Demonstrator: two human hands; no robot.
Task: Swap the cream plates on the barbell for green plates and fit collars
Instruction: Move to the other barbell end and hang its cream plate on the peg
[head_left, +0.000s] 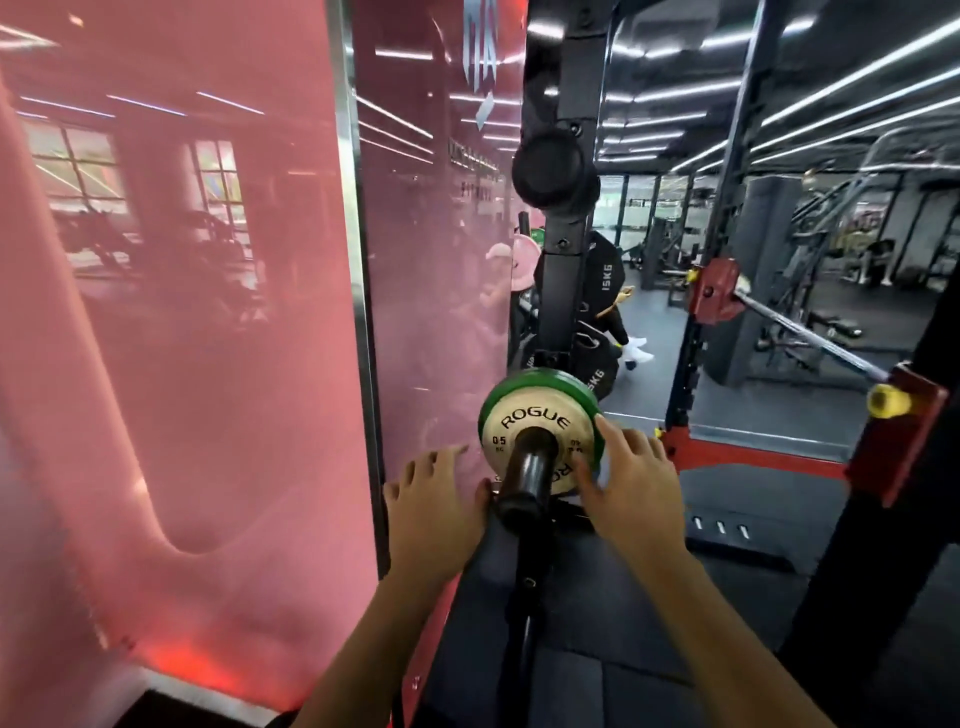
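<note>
- since the cream plate (524, 418) sits outermost on the sleeve (524, 475), against a green plate (537, 382) behind it, it likely comes off first.
- left hand (434, 512) hovers open just left of the sleeve, holding nothing.
- right hand (631, 486) is spread on the plates' right edge; whether it grips is unclear.
- take both sides, pull straight along the sleeve, keep it square to avoid binding.

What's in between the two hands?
In the head view, the dark barbell sleeve pokes out between the left hand and right hand, with the cream plate and a green plate behind it.
</note>
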